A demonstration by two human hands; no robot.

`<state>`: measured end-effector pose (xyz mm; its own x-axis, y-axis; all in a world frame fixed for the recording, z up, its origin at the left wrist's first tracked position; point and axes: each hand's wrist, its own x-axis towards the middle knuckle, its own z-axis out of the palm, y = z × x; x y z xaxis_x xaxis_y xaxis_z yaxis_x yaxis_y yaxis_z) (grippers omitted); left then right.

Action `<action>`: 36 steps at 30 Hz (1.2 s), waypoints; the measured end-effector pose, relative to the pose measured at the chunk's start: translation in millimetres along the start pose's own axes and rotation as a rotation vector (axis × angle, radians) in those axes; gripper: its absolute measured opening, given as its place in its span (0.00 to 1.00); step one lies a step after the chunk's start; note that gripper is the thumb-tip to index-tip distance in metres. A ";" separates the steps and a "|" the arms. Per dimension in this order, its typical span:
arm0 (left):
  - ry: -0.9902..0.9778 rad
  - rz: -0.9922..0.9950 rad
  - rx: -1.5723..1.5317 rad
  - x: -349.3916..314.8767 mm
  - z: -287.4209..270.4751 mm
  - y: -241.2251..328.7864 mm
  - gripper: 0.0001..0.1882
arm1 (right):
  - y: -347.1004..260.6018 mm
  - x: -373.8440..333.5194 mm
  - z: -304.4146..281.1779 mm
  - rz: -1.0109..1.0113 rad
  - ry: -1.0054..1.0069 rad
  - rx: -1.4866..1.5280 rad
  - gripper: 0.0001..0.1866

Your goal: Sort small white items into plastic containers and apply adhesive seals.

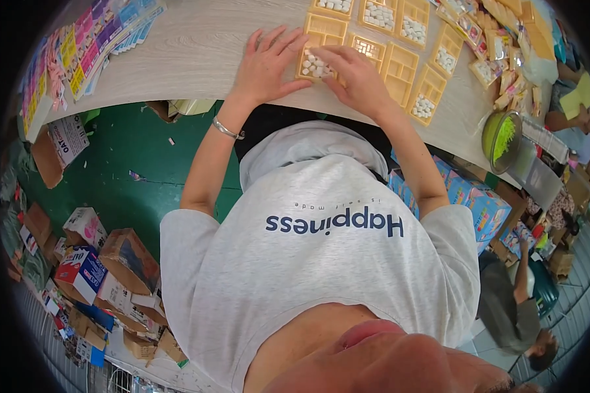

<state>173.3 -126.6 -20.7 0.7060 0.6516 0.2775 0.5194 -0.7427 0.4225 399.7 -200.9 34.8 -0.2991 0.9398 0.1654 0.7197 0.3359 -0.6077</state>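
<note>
My left hand (267,71) lies on the tabletop with its fingers spread and thumb out, holding nothing. Its fingertips come close to the left side of a pale yellow compartment tray (326,26). White pellet-like pieces (313,67) fill the near part of that tray. Over them reaches my right hand (355,77), its fingers stretched out and the thumb apart; its fingertips touch or hover just above the pieces, I cannot tell which. Nothing shows in its grasp. To its right is a yellow tray with bare compartments (400,67), and a smaller tray section holds white pieces (423,106).
More trays of white pieces (379,16) line the far side. Colourful printed card sheets (88,42) lie at the left; packed trays and wrappers pile up far right. A bowl with bright green bits (503,137) stands at the right edge. Cardboard boxes (130,261) crowd the floor.
</note>
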 end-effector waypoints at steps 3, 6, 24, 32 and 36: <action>0.072 -0.025 -0.074 -6.4 -1.3 5.2 0.48 | 5.2 -11.9 -11.7 0.183 0.085 0.124 0.20; 0.029 -0.005 -0.019 -13.0 -1.8 21.9 0.46 | 18.7 -28.5 -3.4 0.111 0.111 -0.045 0.14; 0.100 -0.056 -0.052 -25.2 -8.9 35.7 0.37 | 12.1 -19.7 18.2 0.145 0.265 -0.145 0.07; 0.250 -0.193 0.033 -39.6 0.2 7.4 0.11 | 12.9 -13.8 16.6 0.092 0.154 -0.262 0.04; 0.289 -0.233 -0.083 -28.9 1.6 13.8 0.07 | 10.3 -17.4 -0.7 0.123 0.213 -0.106 0.05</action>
<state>160.9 -156.0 -24.2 0.4028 0.8268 0.3925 0.6006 -0.5624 0.5684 412.7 -213.8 26.2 -0.0748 0.9623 0.2616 0.8076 0.2123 -0.5502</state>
